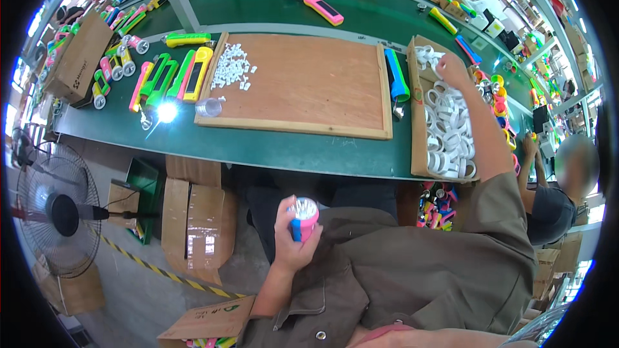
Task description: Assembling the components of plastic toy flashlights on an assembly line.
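My left hand (293, 238) is closed around a pink and blue flashlight (306, 222), held upright in front of my body below the bench edge. Its round silvery reflector faces up. Across the bench, my right hand (454, 71) reaches into a long cardboard box (418, 148) full of white plastic rings (448, 122). The fingers are bent down among the rings at the far end. Their tips are partly hidden, so whatever they pinch does not show clearly.
A wood-framed board (309, 84) bears small white pieces (231, 67); a clear cup (208, 107) stands on its left edge. Flashlights (161, 80) flank it, one lit. A fan (61, 212) and cartons (196, 219) stand left. Another person (554, 206) works at right.
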Motion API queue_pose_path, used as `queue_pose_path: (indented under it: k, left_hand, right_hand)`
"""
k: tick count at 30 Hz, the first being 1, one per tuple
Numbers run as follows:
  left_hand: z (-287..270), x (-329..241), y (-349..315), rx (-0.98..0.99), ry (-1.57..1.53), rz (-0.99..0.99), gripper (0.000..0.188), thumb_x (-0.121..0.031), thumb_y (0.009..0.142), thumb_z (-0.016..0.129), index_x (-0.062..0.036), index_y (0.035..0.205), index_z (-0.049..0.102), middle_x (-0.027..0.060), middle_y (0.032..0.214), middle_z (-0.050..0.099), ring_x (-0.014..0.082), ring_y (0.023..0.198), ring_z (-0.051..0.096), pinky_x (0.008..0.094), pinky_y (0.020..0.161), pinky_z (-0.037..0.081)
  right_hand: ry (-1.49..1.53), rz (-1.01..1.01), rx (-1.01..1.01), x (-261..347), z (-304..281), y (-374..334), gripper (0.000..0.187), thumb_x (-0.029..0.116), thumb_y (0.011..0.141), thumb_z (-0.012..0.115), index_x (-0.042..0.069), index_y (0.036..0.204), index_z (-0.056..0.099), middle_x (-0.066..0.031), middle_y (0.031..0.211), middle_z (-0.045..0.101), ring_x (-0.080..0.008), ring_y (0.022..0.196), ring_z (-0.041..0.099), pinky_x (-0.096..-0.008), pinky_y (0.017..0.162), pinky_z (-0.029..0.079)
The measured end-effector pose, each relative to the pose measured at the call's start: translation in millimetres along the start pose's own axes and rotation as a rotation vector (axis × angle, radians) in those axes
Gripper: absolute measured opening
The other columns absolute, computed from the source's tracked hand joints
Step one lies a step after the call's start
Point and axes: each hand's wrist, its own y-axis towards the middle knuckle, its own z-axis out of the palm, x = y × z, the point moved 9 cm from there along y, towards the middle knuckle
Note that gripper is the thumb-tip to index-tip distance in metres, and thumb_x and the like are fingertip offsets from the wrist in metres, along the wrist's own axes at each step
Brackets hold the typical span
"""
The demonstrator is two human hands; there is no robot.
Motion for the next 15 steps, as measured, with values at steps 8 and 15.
queue_pose_path:
  k: [8,15]
  left_hand:
    - [68,-33,97,0.174,-0.096,0.292,0.083,0.015,0.076,0.071,-0.0155,0.141,0.03,0.0271,0.149,0.029,0.0246,0.104,0.061,0.0335,0.083,0.055]
    - [97,-63,109,0.228,-0.179,0.333,0.079,0.011,0.077,0.073,-0.0153,0.14,0.032,0.0269,0.149,0.031,0.0331,0.127,0.052,0.0413,0.102,0.045]
  right_hand:
    - [1.419,-0.392,0.146,177,-138,-145,0.045,0.019,0.088,0.064,0.004,0.129,0.053,-0.0115,0.117,0.059,-0.019,0.107,0.061,-0.0401,0.088,0.056]
    - [1.66,-0.704,-0.147,279,-164,-227,0.023,0.006,0.089,0.055,0.0,0.111,0.054,-0.0231,0.137,0.046,-0.034,0.132,0.048,-0.0445,0.105,0.046]
